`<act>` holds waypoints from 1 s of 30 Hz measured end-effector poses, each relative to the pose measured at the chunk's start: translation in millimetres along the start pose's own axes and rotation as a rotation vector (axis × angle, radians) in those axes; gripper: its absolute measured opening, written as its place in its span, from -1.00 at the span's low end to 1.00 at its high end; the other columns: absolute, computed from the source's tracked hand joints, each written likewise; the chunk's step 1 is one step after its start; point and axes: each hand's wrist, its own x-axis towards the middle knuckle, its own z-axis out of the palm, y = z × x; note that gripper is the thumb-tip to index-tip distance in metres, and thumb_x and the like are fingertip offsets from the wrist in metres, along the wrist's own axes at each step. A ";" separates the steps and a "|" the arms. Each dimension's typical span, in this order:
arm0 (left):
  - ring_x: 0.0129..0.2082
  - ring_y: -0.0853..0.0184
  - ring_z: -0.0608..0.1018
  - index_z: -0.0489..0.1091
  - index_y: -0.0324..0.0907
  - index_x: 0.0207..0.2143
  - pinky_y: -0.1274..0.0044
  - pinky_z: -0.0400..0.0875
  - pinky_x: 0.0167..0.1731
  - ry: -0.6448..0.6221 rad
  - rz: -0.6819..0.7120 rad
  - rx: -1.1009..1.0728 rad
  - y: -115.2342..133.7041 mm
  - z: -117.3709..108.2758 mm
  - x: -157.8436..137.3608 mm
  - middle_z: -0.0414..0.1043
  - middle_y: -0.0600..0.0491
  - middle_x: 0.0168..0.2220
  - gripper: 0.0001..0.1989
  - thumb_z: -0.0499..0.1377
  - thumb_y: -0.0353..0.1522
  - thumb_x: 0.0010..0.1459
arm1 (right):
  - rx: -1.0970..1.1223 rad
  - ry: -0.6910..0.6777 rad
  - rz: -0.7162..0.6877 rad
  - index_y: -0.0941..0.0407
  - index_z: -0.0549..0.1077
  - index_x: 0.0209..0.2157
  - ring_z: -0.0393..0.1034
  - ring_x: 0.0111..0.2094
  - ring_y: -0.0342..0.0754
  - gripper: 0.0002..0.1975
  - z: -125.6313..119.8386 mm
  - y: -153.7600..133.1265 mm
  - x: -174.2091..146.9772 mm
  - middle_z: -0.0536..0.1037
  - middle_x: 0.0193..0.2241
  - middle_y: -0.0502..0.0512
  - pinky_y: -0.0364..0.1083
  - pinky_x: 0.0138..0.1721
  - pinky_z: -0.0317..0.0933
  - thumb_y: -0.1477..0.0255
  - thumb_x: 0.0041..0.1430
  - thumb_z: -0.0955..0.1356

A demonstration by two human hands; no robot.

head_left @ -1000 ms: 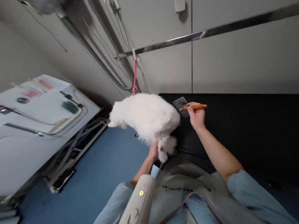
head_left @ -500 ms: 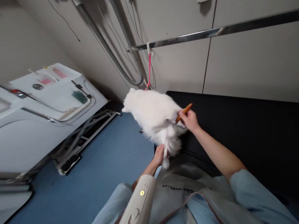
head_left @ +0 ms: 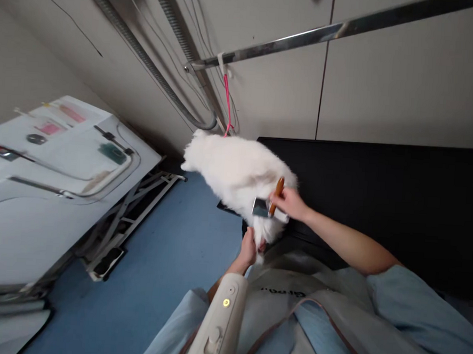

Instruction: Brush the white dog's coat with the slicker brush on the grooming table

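Note:
A fluffy white dog (head_left: 233, 163) is on a black table (head_left: 379, 196), facing away from me with its rear nearest. My right hand (head_left: 293, 203) grips a slicker brush (head_left: 277, 193) by its orange-brown wooden handle. The brush's flat rectangular head lies against the fur of the dog's rear. Low at the rear, my left hand (head_left: 248, 248) is closed around a slim, furry white part, seemingly a hind leg; fur hides some of my fingers. A pink loop (head_left: 227, 99) runs from the dog's neck area up to a metal bar (head_left: 285, 42).
At left stands a white tub (head_left: 29, 223) on a folding metal frame (head_left: 138, 208), above a blue floor (head_left: 167, 269). Grey ribbed hoses (head_left: 143, 56) hang along the wall. A pale device (head_left: 222, 320) with a yellow-lit button is close in front of me.
My right hand has moved left and down over the dog's rear, turning the brush so its flat head shows. My left hand keeps its hold. The view has shifted slightly.

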 end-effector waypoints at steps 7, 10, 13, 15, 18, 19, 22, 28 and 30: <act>-0.76 0.60 -0.17 0.21 -0.18 -0.53 0.67 -0.21 -0.74 -0.272 -0.145 -0.246 42.3 -9.5 -21.5 -0.23 0.34 -0.75 -0.41 0.43 0.05 -0.15 | 0.205 0.067 -0.034 0.05 0.42 -0.39 0.48 -0.33 0.03 -0.51 10.6 10.2 -3.1 0.55 -0.39 0.09 -0.01 -0.28 0.40 -0.11 0.02 0.43; -0.72 0.58 -0.27 0.18 -0.17 -0.48 0.69 -0.23 -0.74 -0.322 -0.145 -0.335 64.7 -13.4 -28.8 -0.32 0.35 -0.71 -0.57 0.29 -0.09 0.12 | 0.356 0.378 0.005 0.04 0.36 -0.38 0.43 -0.41 0.00 -0.46 15.9 18.2 1.0 0.50 -0.45 0.04 -0.01 -0.35 0.38 -0.17 -0.01 0.41; -0.68 0.57 -0.33 0.13 -0.15 -0.47 0.69 -0.28 -0.73 -0.334 -0.158 -0.350 82.9 -12.3 -29.7 -0.36 0.34 -0.68 -0.60 0.18 -0.11 0.24 | 0.414 0.541 -0.065 0.02 0.33 -0.36 0.46 -0.31 0.01 -0.49 21.6 25.7 4.0 0.52 -0.39 0.06 0.00 -0.24 0.39 -0.13 0.02 0.42; -0.66 0.56 -0.36 0.10 -0.14 -0.47 0.68 -0.33 -0.72 -0.309 -0.154 -0.317 92.8 -10.1 -27.7 -0.38 0.34 -0.66 -0.59 0.14 -0.09 0.27 | 0.429 0.393 -0.030 0.02 0.33 -0.37 0.47 -0.28 0.04 -0.49 25.0 29.8 4.4 0.54 -0.37 0.08 0.02 -0.21 0.39 -0.12 -0.01 0.44; -0.63 0.55 -0.38 0.07 -0.12 -0.47 0.66 -0.37 -0.71 -0.207 -0.123 -0.226 103.8 -8.1 -23.4 -0.42 0.32 -0.64 -0.56 0.07 -0.04 0.31 | 0.468 0.511 0.046 0.02 0.27 -0.39 0.47 -0.31 0.06 -0.40 23.9 34.0 6.5 0.52 -0.38 0.09 0.04 -0.25 0.39 -0.23 -0.07 0.39; -0.62 0.55 -0.38 0.07 -0.12 -0.47 0.65 -0.37 -0.70 -0.187 -0.120 -0.192 106.3 -7.9 -22.1 -0.42 0.32 -0.63 -0.56 0.07 -0.03 0.29 | 0.476 0.603 0.054 0.02 0.25 -0.39 0.47 -0.32 0.06 -0.39 23.2 34.7 6.4 0.51 -0.38 0.08 0.03 -0.27 0.39 -0.26 -0.05 0.35; -0.65 0.56 -0.33 0.08 -0.13 -0.48 0.66 -0.30 -0.70 -0.220 -0.148 -0.112 109.0 -8.7 -18.8 -0.39 0.31 -0.64 -0.56 0.14 -0.03 0.21 | 0.435 0.501 0.046 0.01 0.29 -0.37 0.49 -0.29 0.07 -0.41 27.4 34.9 1.6 0.54 -0.34 0.10 0.02 -0.27 0.39 -0.24 -0.03 0.36; -0.71 0.53 -0.16 0.21 -0.15 -0.51 0.63 -0.20 -0.69 -0.220 -0.190 0.017 86.1 -10.7 -4.8 -0.25 0.28 -0.69 -0.73 0.17 -0.16 -0.01 | 0.437 0.543 0.128 0.04 0.31 -0.41 0.47 -0.35 0.03 -0.42 27.1 34.1 3.5 0.51 -0.44 0.06 -0.02 -0.32 0.37 -0.22 -0.04 0.36; -0.71 0.50 -0.06 0.28 -0.18 -0.50 0.60 -0.14 -0.67 -0.143 -0.127 0.137 71.4 -11.8 3.4 -0.16 0.24 -0.71 -0.71 0.12 -0.12 -0.03 | 0.378 0.484 0.126 0.05 0.35 -0.40 0.44 -0.40 0.00 -0.46 21.3 33.5 0.7 0.52 -0.45 0.05 -0.06 -0.38 0.35 -0.16 -0.04 0.41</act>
